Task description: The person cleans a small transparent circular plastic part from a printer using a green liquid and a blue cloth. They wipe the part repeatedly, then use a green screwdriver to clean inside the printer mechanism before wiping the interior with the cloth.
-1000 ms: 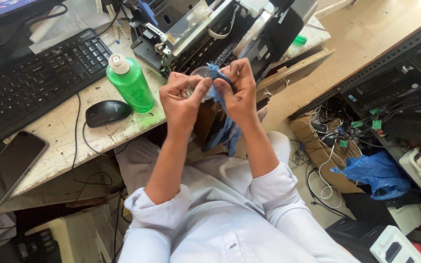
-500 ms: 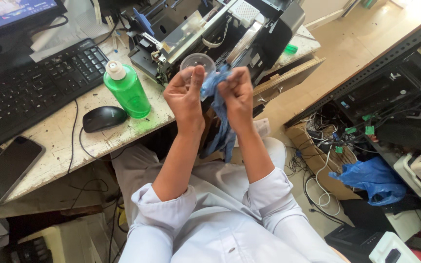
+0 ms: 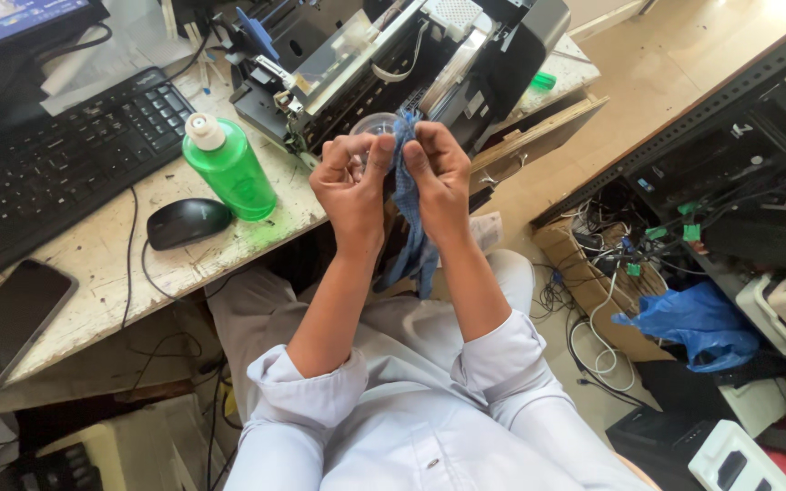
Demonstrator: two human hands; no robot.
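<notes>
A worn, paint-flecked desk (image 3: 93,264) carries an opened printer (image 3: 393,64) with its covers off, beside a black keyboard (image 3: 56,164), a green bottle (image 3: 227,168) with a white cap, a black mouse (image 3: 187,222) and a dark phone (image 3: 6,323). In front of the printer, the person's left hand (image 3: 349,186) and right hand (image 3: 438,177) are raised together, fingers curled shut on a blue cloth (image 3: 409,218) pinched between them, its tail hanging toward the lap. A small clear round piece (image 3: 373,125) sits behind the left fingertips; whether they grip it cannot be told.
</notes>
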